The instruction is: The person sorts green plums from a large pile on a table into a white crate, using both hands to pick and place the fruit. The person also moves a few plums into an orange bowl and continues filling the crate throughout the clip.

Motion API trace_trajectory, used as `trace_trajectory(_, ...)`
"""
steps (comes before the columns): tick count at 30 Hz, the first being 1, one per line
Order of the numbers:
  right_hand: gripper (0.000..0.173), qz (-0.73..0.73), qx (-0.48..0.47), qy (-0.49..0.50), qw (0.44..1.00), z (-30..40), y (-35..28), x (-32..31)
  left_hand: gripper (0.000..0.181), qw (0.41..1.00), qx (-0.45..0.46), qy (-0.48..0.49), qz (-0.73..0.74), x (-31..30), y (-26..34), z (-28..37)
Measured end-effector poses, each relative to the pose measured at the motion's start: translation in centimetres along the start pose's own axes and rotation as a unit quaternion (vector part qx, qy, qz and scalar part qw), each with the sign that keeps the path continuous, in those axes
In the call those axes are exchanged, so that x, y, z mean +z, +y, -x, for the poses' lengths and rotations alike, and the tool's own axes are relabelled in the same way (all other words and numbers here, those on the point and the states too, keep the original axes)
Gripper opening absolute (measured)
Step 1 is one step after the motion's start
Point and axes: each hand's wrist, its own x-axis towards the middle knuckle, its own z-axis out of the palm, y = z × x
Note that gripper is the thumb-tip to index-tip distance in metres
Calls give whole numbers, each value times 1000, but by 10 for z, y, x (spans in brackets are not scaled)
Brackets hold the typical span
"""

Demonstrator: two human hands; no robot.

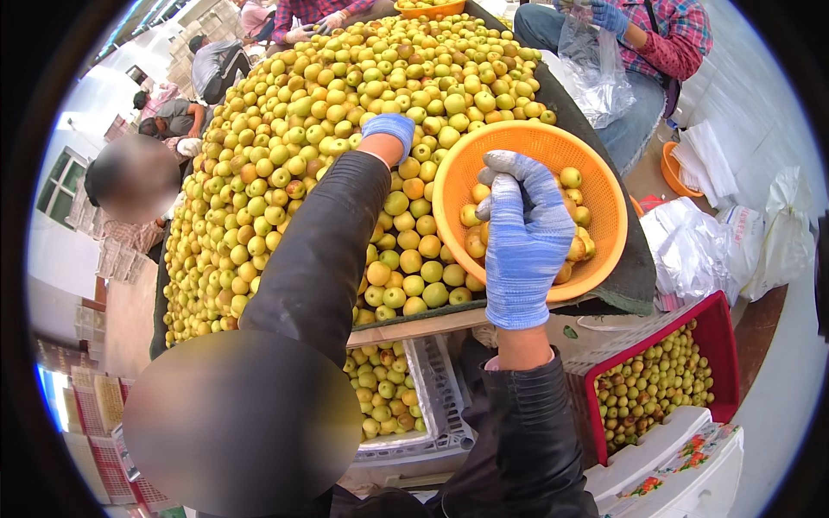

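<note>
A large heap of small yellow-green fruits (304, 123), which look like jujubes, covers the sorting table before me. My left hand (392, 134), in a blue knit glove, reaches into the heap; its fingers are hidden behind the wrist. An orange plastic colander (612, 226) rests on the heap's near right edge, with several yellower, brown-marked fruits (576, 194) inside. Over the colander hovers my right hand (528, 239), in a blue glove with grey fingertips. Its fingers curl in towards the thumb, and whether anything sits between them cannot be seen.
Below the table edge stand a lined grey crate (447, 388) and a red crate (722, 362), both holding fruit. A white foam box (696, 466) is at lower right, near plastic bags (686, 246). Across the table, a co-worker's gloved hand (609, 18) is at a clear bag (599, 78).
</note>
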Motion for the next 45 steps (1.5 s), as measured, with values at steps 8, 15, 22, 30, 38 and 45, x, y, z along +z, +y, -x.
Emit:
trace_trajectory(8,18,-21,20,0,1000,-2,-3,-7,56,983,35,109,146,9,-4,41)
trace_trajectory(15,18,-66,16,20,997,-4,-13,-13,46,880,59,275,382,4,-23,81)
trace_trajectory(22,18,-79,11,58,995,-10,-12,-25,57,825,239,145,491,-47,84,148)
trace_trajectory(30,19,-103,22,48,993,-9,-13,-24,44,943,133,179,248,16,21,106)
trace_trajectory(38,19,-106,26,35,993,-6,-8,-17,48,976,162,95,113,20,25,102)
trace_trajectory(45,17,-31,0,-55,998,11,3,9,42,974,171,3,149,39,15,85)
